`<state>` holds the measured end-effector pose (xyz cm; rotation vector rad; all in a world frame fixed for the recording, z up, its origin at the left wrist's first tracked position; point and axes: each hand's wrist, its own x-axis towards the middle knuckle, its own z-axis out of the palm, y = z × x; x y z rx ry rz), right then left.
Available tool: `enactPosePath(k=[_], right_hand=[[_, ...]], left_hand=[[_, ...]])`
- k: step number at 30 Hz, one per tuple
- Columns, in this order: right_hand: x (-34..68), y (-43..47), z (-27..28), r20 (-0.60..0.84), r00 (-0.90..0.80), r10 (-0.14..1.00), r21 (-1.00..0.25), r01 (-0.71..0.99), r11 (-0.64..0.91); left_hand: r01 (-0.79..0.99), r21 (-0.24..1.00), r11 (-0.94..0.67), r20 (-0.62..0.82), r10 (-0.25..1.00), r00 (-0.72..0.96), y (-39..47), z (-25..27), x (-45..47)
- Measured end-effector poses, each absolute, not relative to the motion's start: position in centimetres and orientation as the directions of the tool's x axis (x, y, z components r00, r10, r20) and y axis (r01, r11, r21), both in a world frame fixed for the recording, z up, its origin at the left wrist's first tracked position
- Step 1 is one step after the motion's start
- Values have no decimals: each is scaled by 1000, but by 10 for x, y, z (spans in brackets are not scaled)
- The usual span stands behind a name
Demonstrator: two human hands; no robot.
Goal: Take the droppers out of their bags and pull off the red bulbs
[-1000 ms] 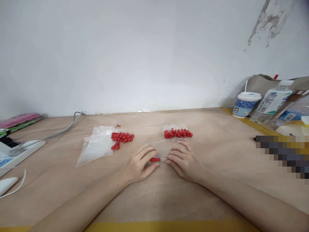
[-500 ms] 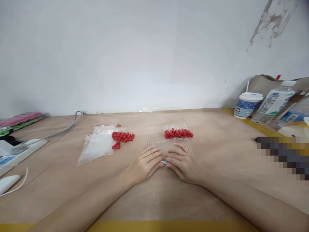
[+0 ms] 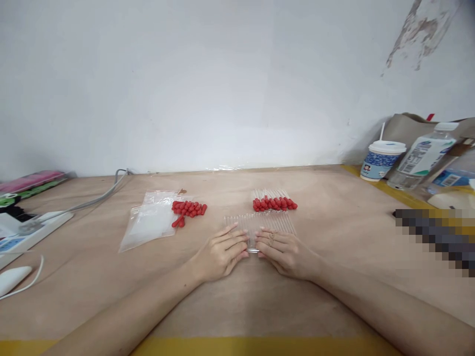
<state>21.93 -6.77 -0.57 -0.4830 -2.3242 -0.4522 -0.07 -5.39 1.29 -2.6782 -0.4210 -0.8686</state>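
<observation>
A row of thin clear glass tubes (image 3: 253, 240) lies side by side on the table in front of me. My left hand (image 3: 224, 252) rests over the left part of the row, fingers stretched out and lying flat, thumb at the near ends. On the right part, my right hand (image 3: 284, 252) lies the same way, with a ring-like mark on one finger. A narrow strip of tubes shows between the hands. Just beyond are several droppers with red rubber bulbs (image 3: 273, 203), their pale stems pointing away. Loose red rubber bulbs (image 3: 189, 209) lie in a pile to the left.
Clear plastic bags (image 3: 148, 217) lie left of the loose bulbs. A power strip (image 3: 40, 230) with a grey cable and a white mouse (image 3: 14, 280) sit at far left. A paper cup (image 3: 382, 160) and a plastic bottle (image 3: 425, 153) stand at the back right.
My right hand has shifted slightly right, its fingers drawn closer together and flatter, widening the gap between the hands. My left hand stays nearly in place.
</observation>
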Motion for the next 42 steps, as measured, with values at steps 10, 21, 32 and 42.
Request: enactPosePath(k=[10,21,32,42], right_hand=[[231,-69,-3,648,-749,137,311,425,850],[285,-52,14,643,-168,747,-86,954,288],[281,-48,4,410,-47,911,-275,946,173],[277,-51,3,367,-119,923,-226,951,212]], left_hand=[[366,-189,-911,614,182,768,-54,11,-8],[876,172,-451,649,721,244,-17,50,-85],[817,573,64,-7,997,-73,8,52,-155],[874,483,48,136,982,-129,12,45,-149]])
